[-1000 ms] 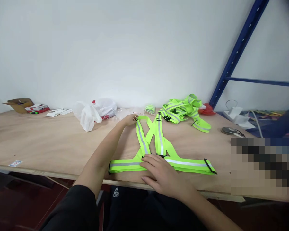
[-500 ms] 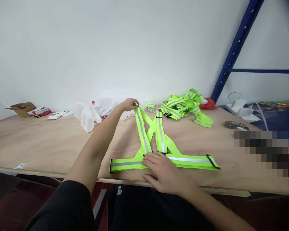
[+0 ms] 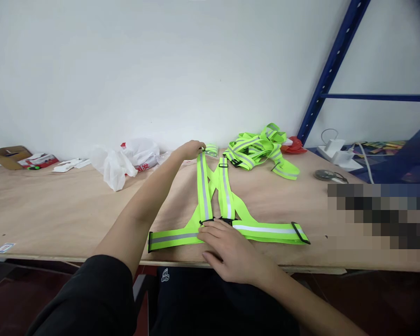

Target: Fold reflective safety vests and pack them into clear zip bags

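Observation:
A neon yellow-green reflective safety vest point(image 3: 273, 229) made of grey-striped elastic straps lies spread on the wooden table. Its belt runs along the near side with black buckles at both ends, and its two shoulder straps reach toward the wall and cross behind. At the far end of the left shoulder strap, my left hand point(image 3: 191, 149) is closed in a pinch, partly turned from view. My right hand point(image 3: 233, 254) lies with fingers flat on the middle of the belt, just below the black fittings, hiding part of it.
A heap of similar straps point(image 3: 252, 147) lies by the wall, beside a red bag point(image 3: 294, 145). Left are white plastic bags point(image 3: 117, 168), white papers point(image 3: 70, 165) and an open cardboard box point(image 3: 10, 157). Chargers point(image 3: 339, 156) and a blue rack post point(image 3: 331, 70) stand right.
My left hand has drawn the left shoulder strap straighter and closer to the right one. The whole view has shifted slightly, while my right hand stays on the belt.

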Tool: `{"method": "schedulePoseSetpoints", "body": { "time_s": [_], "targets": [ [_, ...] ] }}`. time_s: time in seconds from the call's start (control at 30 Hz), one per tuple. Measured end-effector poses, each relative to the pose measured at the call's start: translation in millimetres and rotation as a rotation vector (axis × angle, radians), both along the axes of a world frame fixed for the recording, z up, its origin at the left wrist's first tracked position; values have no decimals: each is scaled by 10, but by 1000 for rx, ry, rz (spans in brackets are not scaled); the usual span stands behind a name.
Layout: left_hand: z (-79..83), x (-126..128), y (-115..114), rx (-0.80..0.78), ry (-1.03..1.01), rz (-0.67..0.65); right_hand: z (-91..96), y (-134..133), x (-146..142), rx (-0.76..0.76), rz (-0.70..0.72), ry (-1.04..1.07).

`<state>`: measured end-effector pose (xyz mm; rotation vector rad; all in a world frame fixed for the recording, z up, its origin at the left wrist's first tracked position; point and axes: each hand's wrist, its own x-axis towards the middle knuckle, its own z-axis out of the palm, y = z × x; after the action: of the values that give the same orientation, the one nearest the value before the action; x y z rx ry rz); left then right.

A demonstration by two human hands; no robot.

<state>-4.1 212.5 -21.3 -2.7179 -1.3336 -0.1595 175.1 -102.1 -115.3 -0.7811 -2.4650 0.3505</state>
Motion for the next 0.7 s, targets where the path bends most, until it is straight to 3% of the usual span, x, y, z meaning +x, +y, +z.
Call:
{"method": "schedulePoseSetpoints", "body": {
  "time_s": [0.3,0.5,0.7],
  "targets": [
    [128,-180,50,-13,-23,28,-2,-23,55,18,18,-44],
    [112,-234,281,-18,-64,78,4,-17,101,-61,40,-71],
    [9,-99,480,4,-34,77,33,-18,116,-99,45,-61]
  ]
}}
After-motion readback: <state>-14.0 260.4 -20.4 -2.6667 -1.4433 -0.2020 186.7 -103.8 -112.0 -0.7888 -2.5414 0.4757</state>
